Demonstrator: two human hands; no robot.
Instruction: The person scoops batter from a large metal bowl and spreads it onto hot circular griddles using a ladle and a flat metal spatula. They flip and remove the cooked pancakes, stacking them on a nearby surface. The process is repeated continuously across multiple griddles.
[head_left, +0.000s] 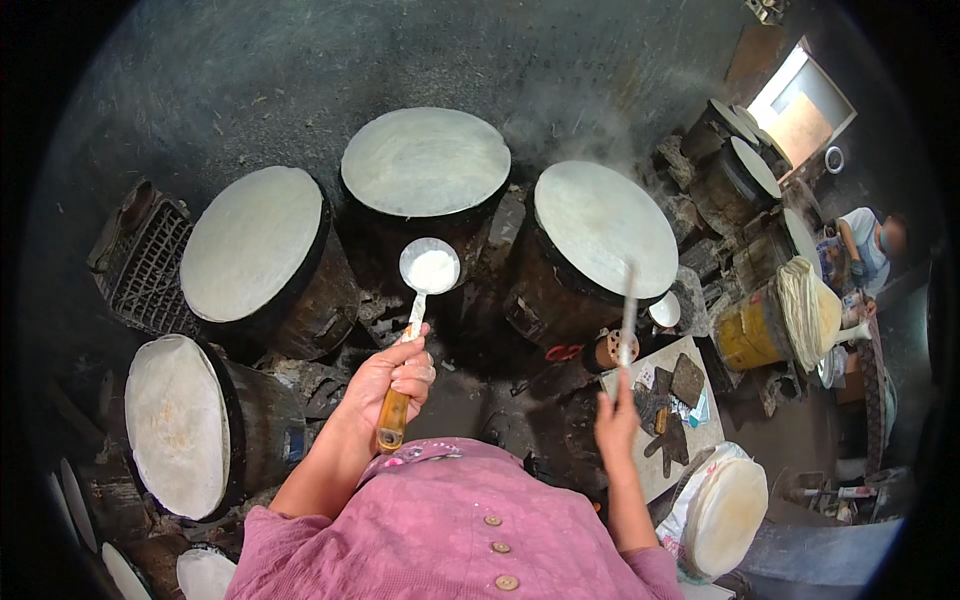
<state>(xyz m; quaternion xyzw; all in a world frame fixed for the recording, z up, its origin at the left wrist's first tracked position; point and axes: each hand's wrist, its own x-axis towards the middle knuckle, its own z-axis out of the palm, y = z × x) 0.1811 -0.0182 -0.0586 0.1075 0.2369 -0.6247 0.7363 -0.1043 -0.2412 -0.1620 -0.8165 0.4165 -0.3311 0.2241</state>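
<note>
My left hand (401, 375) grips the wooden handle of a metal ladle (409, 304), held level before my chest with white batter (432, 271) in its bowl. In my right hand (616, 431) is a long thin spatula (628, 322), blurred by motion. Its tip overlaps the near edge of a pale round sheet (604, 225) on the right drum stove (551, 304); contact cannot be told. Similar pale sheets cover the middle stove (442, 236), the left stove (322, 300) and the lower-left stove (262, 420). The lower-left sheet (178, 427) has browned patches and a lifted edge.
A small table (701, 431) at my right carries dark gloves (667, 450) and a dark block (687, 379). Stacked round flatbreads (731, 517) stand nearby. More drape over a yellow bucket (742, 337). A black plastic crate (150, 262) lies far left. Another person (866, 247) works at right.
</note>
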